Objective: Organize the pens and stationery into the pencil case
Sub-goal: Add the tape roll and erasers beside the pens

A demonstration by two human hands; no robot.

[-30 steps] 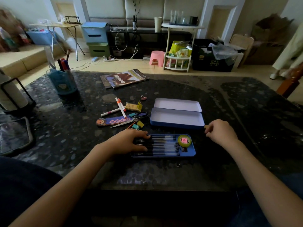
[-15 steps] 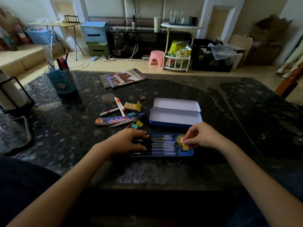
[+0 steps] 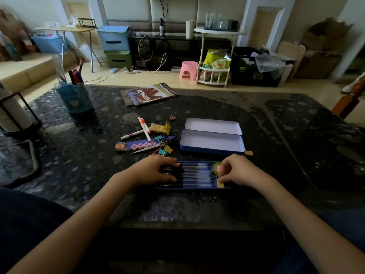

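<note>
Blue tray (image 3: 167, 187) near table edge; left hand (image 3: 156, 171) flat on pens (image 3: 194, 175); right fingers (image 3: 224, 177) pinch eraser (image 3: 220, 183).

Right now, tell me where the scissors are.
In the head view, the scissors lie left of the open pencil case, among the binder clips, beyond the left hand.

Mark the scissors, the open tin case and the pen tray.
scissors (image 3: 158, 143): head view, on the blades near the pivot.
open tin case (image 3: 211, 141): head view, on the bare pale inside of its near half.
pen tray (image 3: 194, 187): head view, on its near blue rim.
</note>
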